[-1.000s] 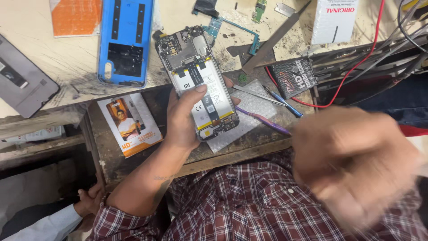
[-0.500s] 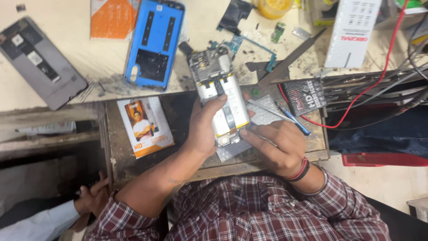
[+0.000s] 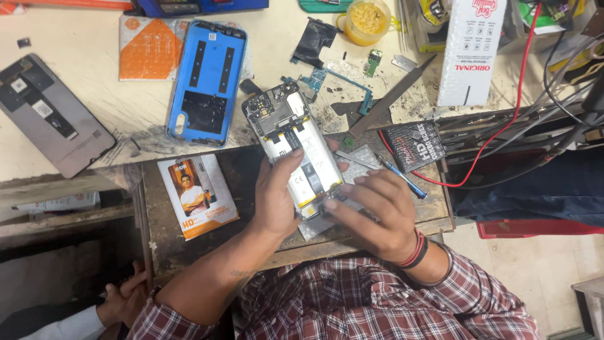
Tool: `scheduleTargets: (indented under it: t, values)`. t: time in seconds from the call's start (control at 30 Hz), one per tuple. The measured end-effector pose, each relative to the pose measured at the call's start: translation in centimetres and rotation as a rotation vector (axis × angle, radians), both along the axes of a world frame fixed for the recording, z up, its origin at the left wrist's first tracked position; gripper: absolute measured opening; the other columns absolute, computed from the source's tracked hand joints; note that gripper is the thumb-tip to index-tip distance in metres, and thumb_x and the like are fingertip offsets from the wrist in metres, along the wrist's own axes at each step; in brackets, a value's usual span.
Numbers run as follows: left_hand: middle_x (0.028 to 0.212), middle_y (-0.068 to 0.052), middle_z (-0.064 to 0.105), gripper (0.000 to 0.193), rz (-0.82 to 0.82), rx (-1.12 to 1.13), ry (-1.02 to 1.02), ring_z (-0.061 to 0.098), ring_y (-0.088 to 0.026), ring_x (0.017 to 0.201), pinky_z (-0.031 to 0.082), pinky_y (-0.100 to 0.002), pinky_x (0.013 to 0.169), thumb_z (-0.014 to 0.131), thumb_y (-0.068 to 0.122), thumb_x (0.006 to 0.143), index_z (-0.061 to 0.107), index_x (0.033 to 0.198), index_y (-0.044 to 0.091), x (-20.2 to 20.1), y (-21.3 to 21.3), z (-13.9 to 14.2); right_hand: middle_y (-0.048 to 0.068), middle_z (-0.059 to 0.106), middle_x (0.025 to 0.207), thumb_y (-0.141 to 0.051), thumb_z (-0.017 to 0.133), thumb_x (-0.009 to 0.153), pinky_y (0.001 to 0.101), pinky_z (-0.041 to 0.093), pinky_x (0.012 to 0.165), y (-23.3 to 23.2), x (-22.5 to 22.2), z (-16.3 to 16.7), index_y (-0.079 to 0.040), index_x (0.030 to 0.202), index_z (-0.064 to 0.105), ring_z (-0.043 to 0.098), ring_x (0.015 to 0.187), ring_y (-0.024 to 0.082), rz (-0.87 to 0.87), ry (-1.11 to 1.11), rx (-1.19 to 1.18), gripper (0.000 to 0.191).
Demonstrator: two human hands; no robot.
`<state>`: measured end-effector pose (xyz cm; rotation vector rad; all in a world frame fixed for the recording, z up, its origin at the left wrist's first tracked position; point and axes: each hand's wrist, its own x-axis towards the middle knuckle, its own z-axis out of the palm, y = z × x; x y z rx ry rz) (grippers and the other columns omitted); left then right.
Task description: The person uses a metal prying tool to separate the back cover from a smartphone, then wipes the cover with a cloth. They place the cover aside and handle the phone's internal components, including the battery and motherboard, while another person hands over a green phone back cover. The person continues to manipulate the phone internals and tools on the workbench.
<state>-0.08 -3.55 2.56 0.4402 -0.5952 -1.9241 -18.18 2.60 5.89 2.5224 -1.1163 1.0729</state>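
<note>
An opened phone (image 3: 290,146) with its back removed lies tilted over the worktop edge, its white battery and circuit board showing. My left hand (image 3: 275,195) grips the phone along its left side, thumb across the battery. At the phone's lower end my right hand (image 3: 372,208) rests with fingertips touching the bottom edge; I cannot tell whether it holds a small part. The phone's blue back cover (image 3: 207,82) lies inside-up to the upper left.
A grey phone (image 3: 53,114) lies at far left, an orange card (image 3: 150,49) beside the cover. Metal tweezers (image 3: 390,97), a blue-handled screwdriver (image 3: 402,179), a black packet (image 3: 413,146), a white box (image 3: 467,50), a red wire (image 3: 503,135). Another person's hand (image 3: 126,299) is at lower left.
My right hand came in from a blurred spot at the right and settled on the phone's lower end. The view shifted, so the bench sits lower in frame. My left hand kept its grip.
</note>
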Motion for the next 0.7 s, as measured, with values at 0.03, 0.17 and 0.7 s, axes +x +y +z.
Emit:
scheduleTargets:
  t: [0.03,0.17,0.7]
  values:
    - [0.121,-0.022,0.067,0.043,-0.003,0.002,-0.004,0.072,-0.032,0.105,0.06,-0.044,0.091,0.046,0.022,0.104,0.053,0.134,-0.007,-0.1,0.2,-0.1,0.005,0.068,0.122,-0.021,0.082,0.083,0.046,0.056,0.094,0.1,0.2,0.1,-0.019,0.122,0.074,0.065,0.11,0.026,-0.022,0.066,-0.005,0.04]
    - [0.131,-0.023,0.065,0.045,0.002,-0.089,-0.082,0.068,-0.027,0.113,0.056,-0.041,0.1,0.044,0.024,0.11,0.053,0.14,-0.009,-0.5,0.6,-0.1,0.005,0.068,0.131,-0.018,0.078,0.088,0.047,0.055,0.104,-0.5,1.1,-0.2,-0.024,0.123,0.076,0.064,0.123,0.027,-0.05,0.089,-0.025,0.036]
    - [0.129,-0.025,0.063,0.053,0.029,0.058,0.086,0.07,-0.039,0.111,0.06,-0.049,0.092,0.042,0.031,0.111,0.043,0.145,-0.009,0.0,0.4,1.0,0.003,0.068,0.131,-0.021,0.076,0.091,0.0538,0.043,0.116,1.0,0.0,-1.4,-0.025,0.122,0.076,0.062,0.128,0.027,0.029,0.078,0.12,0.031]
